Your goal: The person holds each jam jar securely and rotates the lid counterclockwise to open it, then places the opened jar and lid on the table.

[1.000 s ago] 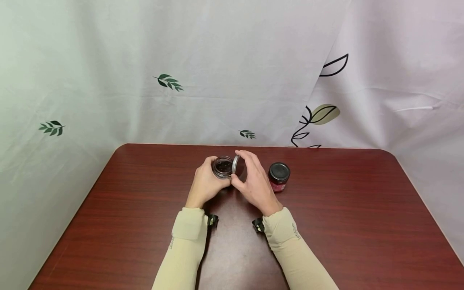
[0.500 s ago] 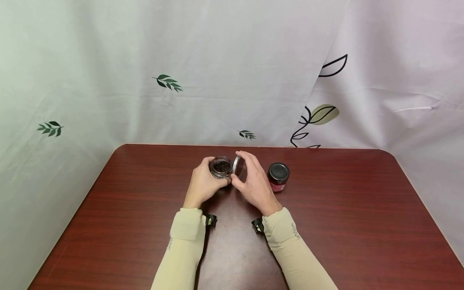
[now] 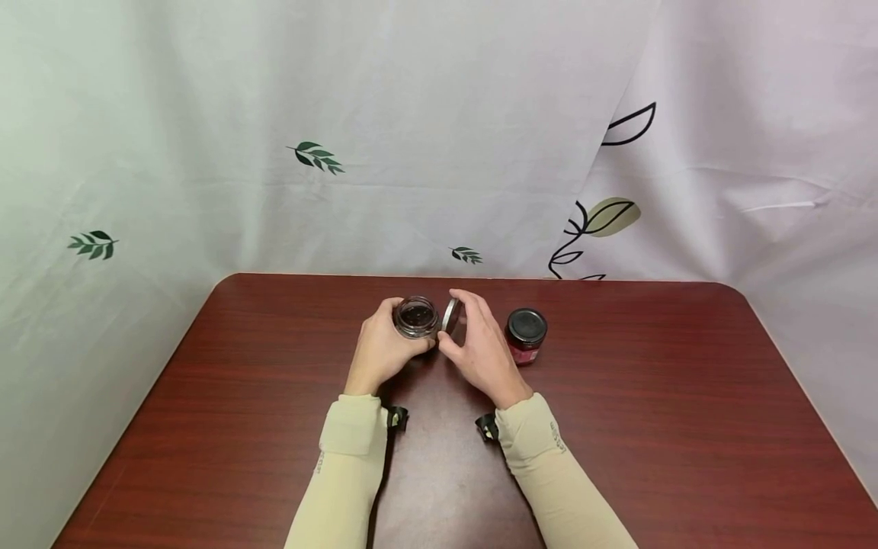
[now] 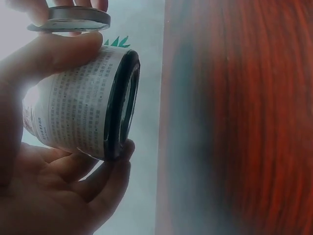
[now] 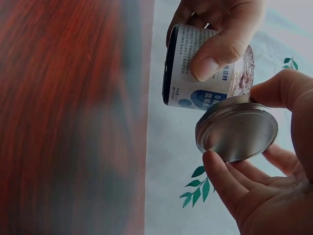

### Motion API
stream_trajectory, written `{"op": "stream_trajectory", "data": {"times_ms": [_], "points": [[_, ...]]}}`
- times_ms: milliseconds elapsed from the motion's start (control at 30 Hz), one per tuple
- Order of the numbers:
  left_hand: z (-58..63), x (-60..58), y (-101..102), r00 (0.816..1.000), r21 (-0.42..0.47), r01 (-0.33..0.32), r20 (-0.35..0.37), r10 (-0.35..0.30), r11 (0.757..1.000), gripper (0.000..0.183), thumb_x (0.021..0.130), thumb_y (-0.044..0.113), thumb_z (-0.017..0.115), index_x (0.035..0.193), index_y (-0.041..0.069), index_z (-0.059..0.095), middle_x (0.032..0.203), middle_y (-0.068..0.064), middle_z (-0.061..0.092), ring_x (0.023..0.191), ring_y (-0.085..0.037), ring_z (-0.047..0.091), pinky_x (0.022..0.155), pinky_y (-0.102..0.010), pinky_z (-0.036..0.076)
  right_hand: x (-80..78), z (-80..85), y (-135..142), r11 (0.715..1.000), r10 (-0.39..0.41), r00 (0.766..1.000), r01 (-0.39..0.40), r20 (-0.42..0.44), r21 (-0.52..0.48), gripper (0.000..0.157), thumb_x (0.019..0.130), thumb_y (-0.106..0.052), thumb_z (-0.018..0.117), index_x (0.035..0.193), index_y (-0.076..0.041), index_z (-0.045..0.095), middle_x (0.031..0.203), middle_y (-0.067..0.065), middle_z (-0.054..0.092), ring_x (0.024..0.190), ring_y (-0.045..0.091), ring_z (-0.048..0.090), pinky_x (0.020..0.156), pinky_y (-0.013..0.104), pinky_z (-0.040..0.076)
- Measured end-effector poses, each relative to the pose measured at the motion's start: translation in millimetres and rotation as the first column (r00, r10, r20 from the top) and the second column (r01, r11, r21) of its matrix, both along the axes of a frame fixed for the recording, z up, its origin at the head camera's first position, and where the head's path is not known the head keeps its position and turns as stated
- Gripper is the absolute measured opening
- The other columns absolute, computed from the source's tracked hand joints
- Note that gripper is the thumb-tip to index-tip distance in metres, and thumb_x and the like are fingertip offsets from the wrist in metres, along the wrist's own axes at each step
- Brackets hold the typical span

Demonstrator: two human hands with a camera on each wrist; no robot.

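- The left hand point(image 3: 384, 352) is wrapped round a small clear glass jar with a white printed label point(image 3: 415, 318), thumb across the label and fingers curled under its side, and the jar is lifted just above the dark reddish-brown wooden table point(image 3: 617, 427).
- From the left wrist, that jar point(image 4: 83, 112) shows its dark base ring and dense print on the label, with the thumb point(image 4: 54, 51) pressed along its upper side.
- The jar's mouth is open, and something dark sits inside.
- The right hand point(image 3: 480, 351) pinches a round silver metal lid point(image 3: 450, 315) by its rim, held on edge right beside the jar's mouth.
- From the right wrist, the lid point(image 5: 237, 128) shows its pale inner face, gripped between thumb and fingertips point(image 5: 220, 171), its rim up against the jar point(image 5: 205, 73).
- Whether lid and glass actually touch, I cannot tell.
- Off to the right of the right hand stands a second small jar with red contents and a black lid point(image 3: 526, 335), upright on the table, close to the hand but apart from it.
- Behind the table hangs a white cloth backdrop printed with small green leaf sprigs point(image 3: 315, 156).
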State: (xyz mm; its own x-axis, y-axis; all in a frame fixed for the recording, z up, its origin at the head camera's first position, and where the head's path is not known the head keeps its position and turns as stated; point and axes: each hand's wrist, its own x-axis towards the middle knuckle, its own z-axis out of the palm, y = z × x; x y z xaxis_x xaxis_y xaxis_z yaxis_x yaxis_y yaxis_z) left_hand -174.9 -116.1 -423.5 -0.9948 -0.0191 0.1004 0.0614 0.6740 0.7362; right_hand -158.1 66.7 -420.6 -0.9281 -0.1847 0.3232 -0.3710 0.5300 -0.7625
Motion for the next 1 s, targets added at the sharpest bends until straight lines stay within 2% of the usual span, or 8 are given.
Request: {"op": "stream_trajectory", "data": {"times_ms": [467,733,1000], "points": [[-1.8,-1.6,-0.7,1.0,-0.013,0.007,0.007,-0.007,1.0,0.078,0.066,0.03,0.089,0.131,0.005,0.055,0.114,-0.012,0.068,0.103,-0.029,0.064,0.091,-0.045,0.05,-1.3,-3.7,-0.1,1.0,-0.001,0.999,0.001,0.037,-0.008,0.064,0.089,-0.01,0.072,0.146,-0.005,0.043,0.144,0.019,0.045,0.111,0.033,0.064,0.091,0.042,0.053],[-2.9,-1.2,-0.2,1.0,0.009,0.001,0.022,-0.001,1.0,0.077,0.066,0.03,0.089,0.131,0.006,0.055,0.114,-0.011,0.068,0.104,-0.027,0.065,0.091,-0.044,0.05,-1.9,-5.5,0.4,0.999,0.014,0.995,-0.01,0.102,-0.035,0.067,0.09,-0.012,0.071,0.149,-0.005,0.04,0.144,0.019,0.045,0.113,0.037,0.063,0.091,0.044,0.053],[-3.8,-1.1,-0.4,0.999,0.014,-0.011,0.035,0.011,1.0,0.077,0.067,0.03,0.088,0.132,0.005,0.054,0.117,-0.012,0.068,0.107,-0.029,0.064,0.092,-0.045,0.05,-2.3,-7.9,0.8,0.998,0.022,0.992,-0.014,0.128,-0.06,0.068,0.09,-0.01,0.07,0.149,-0.004,0.038,0.145,0.02,0.043,0.113,0.039,0.063,0.092,0.043,0.053]]}}
